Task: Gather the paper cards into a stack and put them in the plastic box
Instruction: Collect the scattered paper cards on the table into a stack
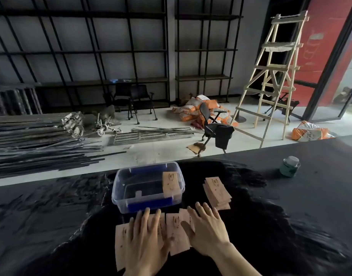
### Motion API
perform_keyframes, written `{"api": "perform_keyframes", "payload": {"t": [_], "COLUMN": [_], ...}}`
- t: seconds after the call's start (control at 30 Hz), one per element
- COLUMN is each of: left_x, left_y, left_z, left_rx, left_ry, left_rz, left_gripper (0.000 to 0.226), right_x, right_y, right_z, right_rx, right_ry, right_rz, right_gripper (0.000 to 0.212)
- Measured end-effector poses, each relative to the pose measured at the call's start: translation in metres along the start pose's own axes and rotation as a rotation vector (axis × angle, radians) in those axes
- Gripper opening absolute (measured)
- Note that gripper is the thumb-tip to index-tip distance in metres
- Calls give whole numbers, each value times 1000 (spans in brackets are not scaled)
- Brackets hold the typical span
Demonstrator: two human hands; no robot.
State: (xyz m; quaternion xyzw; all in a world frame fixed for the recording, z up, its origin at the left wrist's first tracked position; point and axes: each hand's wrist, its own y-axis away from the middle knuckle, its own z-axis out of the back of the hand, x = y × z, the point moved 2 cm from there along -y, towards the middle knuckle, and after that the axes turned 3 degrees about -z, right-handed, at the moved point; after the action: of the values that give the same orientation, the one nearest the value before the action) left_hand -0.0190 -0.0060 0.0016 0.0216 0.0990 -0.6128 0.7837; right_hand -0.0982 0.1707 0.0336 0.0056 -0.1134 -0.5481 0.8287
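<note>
Several pale pink paper cards [176, 234] lie spread flat on the dark table just in front of me. My left hand [146, 244] rests palm down on the left cards, fingers apart. My right hand [208, 231] lies flat on the right cards, fingers spread. A clear plastic box [131, 205] stands just beyond the hands, with a small stack of cards [170, 184] leaning inside its right end. A second fanned pile of cards [217, 192] lies on the table to the right of the box.
A green-labelled jar [290, 167] stands at the table's far right. Beyond the table edge the floor holds metal rods [38, 144], an office chair [217, 128], orange sacks and a wooden ladder [274, 76].
</note>
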Motion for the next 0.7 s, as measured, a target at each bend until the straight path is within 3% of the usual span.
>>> {"api": "perform_keyframes", "payload": {"t": [0.1, 0.2, 0.3, 0.43, 0.6, 0.7], "left_x": [-11, -20, -29, -45, -48, -42], "left_y": [6, 6, 9, 8, -1, -3], "left_z": [-14, -23, -21, -16, -9, -3], "left_rx": [122, 129, 50, 112, 127, 59], "left_ry": [4, -28, -12, 92, 312, 415], "left_rz": [8, -12, 26, 110, 254, 236], "left_gripper": [84, 89, 96, 104, 78, 57], "right_x": [-3, -7, -10, -9, -4, -8], "right_y": [5, 7, 9, 11, 15, 19], "right_z": [-13, -23, -28, -30, -31, -27], "right_rx": [26, 40, 42, 17, -12, -80], "right_ry": [-3, 19, 13, -4, -39, -147], "right_rz": [54, 72, 99, 138, 145, 144], "right_gripper": [77, 58, 58, 58, 56, 51]}}
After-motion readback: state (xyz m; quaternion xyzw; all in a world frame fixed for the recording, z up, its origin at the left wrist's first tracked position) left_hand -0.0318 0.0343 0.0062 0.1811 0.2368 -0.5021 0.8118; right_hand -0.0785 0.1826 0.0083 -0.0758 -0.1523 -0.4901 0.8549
